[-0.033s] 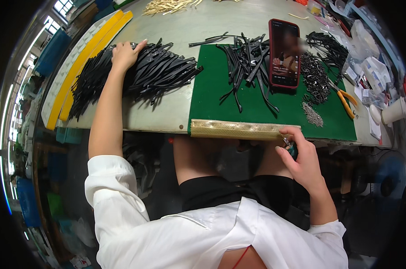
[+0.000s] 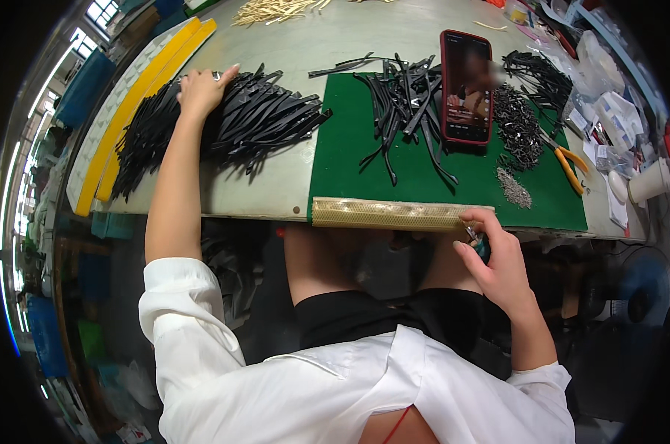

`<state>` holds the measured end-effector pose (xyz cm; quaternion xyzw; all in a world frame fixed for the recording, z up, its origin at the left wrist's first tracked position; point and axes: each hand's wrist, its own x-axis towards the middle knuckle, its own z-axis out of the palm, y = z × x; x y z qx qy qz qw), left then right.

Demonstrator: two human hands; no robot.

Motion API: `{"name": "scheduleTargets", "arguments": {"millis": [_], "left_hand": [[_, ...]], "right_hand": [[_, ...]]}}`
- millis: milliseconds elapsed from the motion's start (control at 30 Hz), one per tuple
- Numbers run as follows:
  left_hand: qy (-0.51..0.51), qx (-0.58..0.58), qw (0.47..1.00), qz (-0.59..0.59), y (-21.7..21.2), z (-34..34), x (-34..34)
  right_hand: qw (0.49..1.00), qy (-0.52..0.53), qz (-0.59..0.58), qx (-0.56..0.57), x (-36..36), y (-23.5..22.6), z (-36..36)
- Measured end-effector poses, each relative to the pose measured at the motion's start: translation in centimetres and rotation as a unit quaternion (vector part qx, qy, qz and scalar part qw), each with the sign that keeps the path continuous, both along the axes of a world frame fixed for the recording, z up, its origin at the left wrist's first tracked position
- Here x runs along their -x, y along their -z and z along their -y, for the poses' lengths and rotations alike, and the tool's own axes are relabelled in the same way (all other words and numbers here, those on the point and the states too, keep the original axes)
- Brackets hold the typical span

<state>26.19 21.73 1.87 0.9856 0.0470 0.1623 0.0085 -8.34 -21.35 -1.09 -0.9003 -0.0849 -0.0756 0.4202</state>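
At the far left of the table my left hand (image 2: 200,92) lies on a big pile of slim black strips (image 2: 264,122) that look like eyeglass temples. Its thumb is stretched out to the right; its fingertips partly disappear behind the hand, and I see nothing gripped. By the table's front edge, my right hand (image 2: 496,255) is closed around a small hand tool (image 2: 480,246) with a metal tip and a green handle. Its jaws are too small to make out. Beside that hand, a gold perforated strip (image 2: 401,214) runs along the front of a green mat (image 2: 335,174).
More black strips (image 2: 405,111) lie loose on the mat, left of a red-cased phone (image 2: 466,89). Right of it are small dark parts (image 2: 518,122), grey bits (image 2: 514,189) and orange-handled pliers (image 2: 569,169). Yellow-edged trim (image 2: 139,118) lines the left side; plastic bags (image 2: 616,122) crowd the right.
The whole view has shifted very slightly. Both hands and the things on the table hold their places.
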Motion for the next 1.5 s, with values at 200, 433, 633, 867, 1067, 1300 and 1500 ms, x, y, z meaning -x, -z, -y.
{"name": "scheduleTargets", "arguments": {"millis": [200, 433, 633, 867, 1067, 1300, 1500], "left_hand": [[0.369, -0.043, 0.926, 0.064, -0.3, 13.5, -0.1], [0.334, -0.151, 0.929, -0.063, 2.7, 21.9, -4.2], [0.337, -0.145, 0.93, -0.006, 2.8, 18.9, -7.5], [0.545, 0.011, 0.789, 0.285, -4.7, 19.9, 3.5], [0.74, -0.069, 0.634, 0.214, 0.6, 20.0, 14.5], [0.736, -0.194, 0.643, 0.084, 2.0, 17.6, 11.6], [0.668, -0.104, 0.727, 0.121, 0.1, 16.4, 11.8]], "right_hand": [[1.0, -0.01, 0.005, -0.01, -0.3, -0.4, 0.3], [0.999, -0.01, 0.007, -0.031, 0.3, -0.7, 0.9], [0.999, -0.013, 0.008, -0.04, 0.2, 0.0, 1.7], [1.0, -0.003, -0.001, -0.029, 0.6, 0.1, 2.2], [1.0, -0.017, 0.005, -0.024, 0.5, -0.2, 1.3], [1.0, -0.021, -0.014, -0.017, 1.2, -0.2, 0.9], [1.0, -0.009, -0.005, -0.023, 1.1, 0.3, 1.4]]}}
